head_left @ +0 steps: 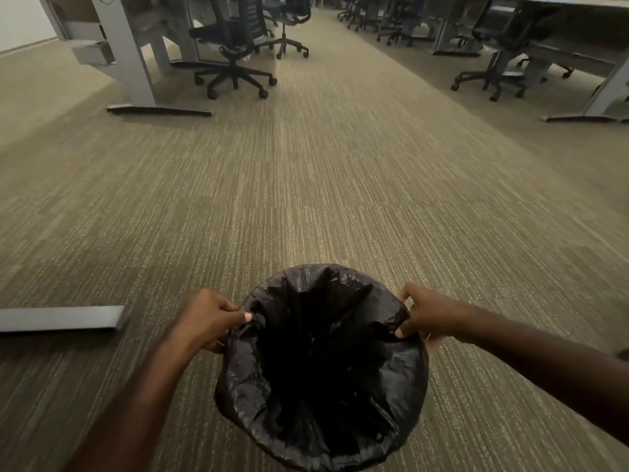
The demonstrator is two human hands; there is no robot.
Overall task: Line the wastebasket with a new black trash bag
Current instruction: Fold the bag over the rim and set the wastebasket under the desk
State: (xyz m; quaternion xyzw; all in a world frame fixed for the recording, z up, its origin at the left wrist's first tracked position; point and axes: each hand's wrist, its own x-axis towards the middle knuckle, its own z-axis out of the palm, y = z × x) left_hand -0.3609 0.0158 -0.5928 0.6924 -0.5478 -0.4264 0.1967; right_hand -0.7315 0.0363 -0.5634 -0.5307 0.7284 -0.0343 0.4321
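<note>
Both hands grip the black trash bag (401, 379) at its mouth. Left hand (204, 318) closed, thumb and fingers pinching the left edge of the bag. Right hand (427, 315) closed too, pinching the right edge, thumb tip pressed on the plastic. Bag is thin, glossy, heavily crinkled, mouth spread wide into a rough circle, interior dark and sagging inward. Plastic folds outward over the top all round; wastebasket itself hidden under it, cannot see its wall. Bag sits low centre of view, on striped beige-grey carpet (306, 185). Grey desk foot (61, 317) lies left of it. Office chairs (235, 46) and desks far back.
</note>
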